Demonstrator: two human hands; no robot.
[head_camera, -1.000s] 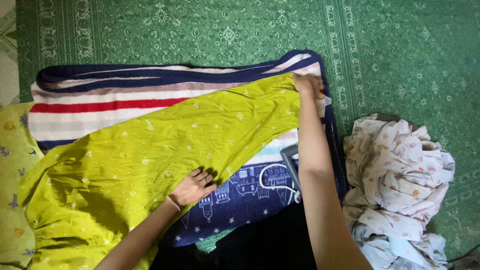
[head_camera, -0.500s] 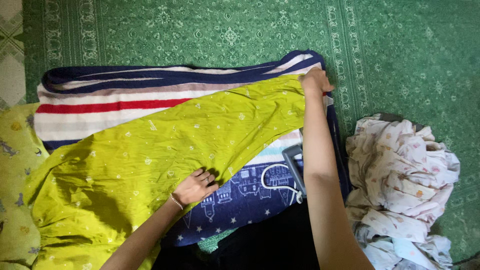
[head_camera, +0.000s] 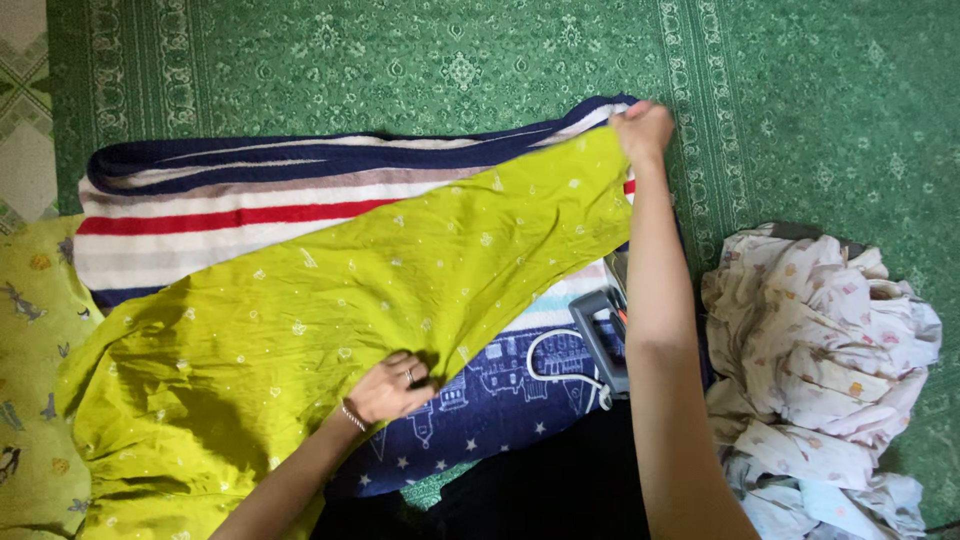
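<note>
Fingers of the right hand (head_camera: 643, 128) are closed on the far end of the lime cloth (head_camera: 350, 310), pulling it taut over the striped blanket (head_camera: 230, 200); the pinch itself looks tight, though it's a bit blurred. Left hand (head_camera: 388, 388), fingers curled, presses down on the cloth's near edge. Cloth lies diagonally across the blanket, creased, dotted with small pale prints. An iron (head_camera: 600, 335) sits by the right forearm; a crumpled white pile (head_camera: 820, 350) lies just beside the blanket.
</note>
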